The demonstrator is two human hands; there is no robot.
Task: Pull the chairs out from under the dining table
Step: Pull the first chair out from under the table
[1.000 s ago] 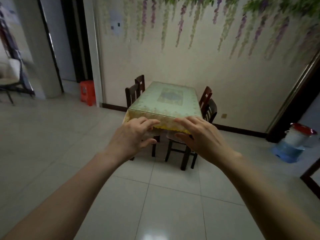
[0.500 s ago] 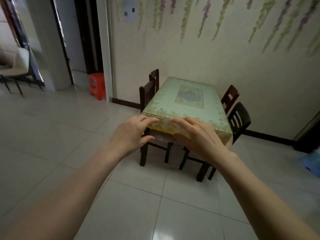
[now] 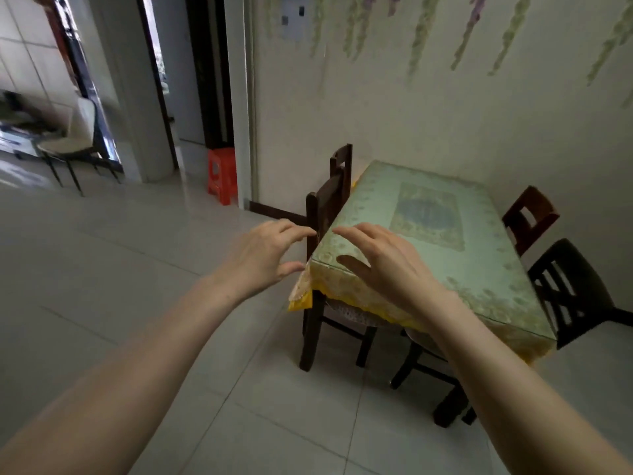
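Nearer now: dark wooden chairs [image 3: 325,214] tucked.

Green floral tablecloth [image 3: 442,234], dark brown chairs [image 3: 329,204], orange stool [image 3: 222,174]

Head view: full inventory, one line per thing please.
dining table: 1, green patterned cloth with yellow fringe, against the wall at right
dark wooden chairs: 2, dark brown, tucked in on the table's left side
reddish chair: 1, red-brown, far right side of the table
black chair: 1, black, near right side of the table
stool: 1, orange-red, by the doorway
pale chair: 1, light seat and dark legs, far left room
left hand: 1, fingers spread, empty, in front of the nearer dark chair's back
right hand: 1, fingers spread, empty, above the table's near corner
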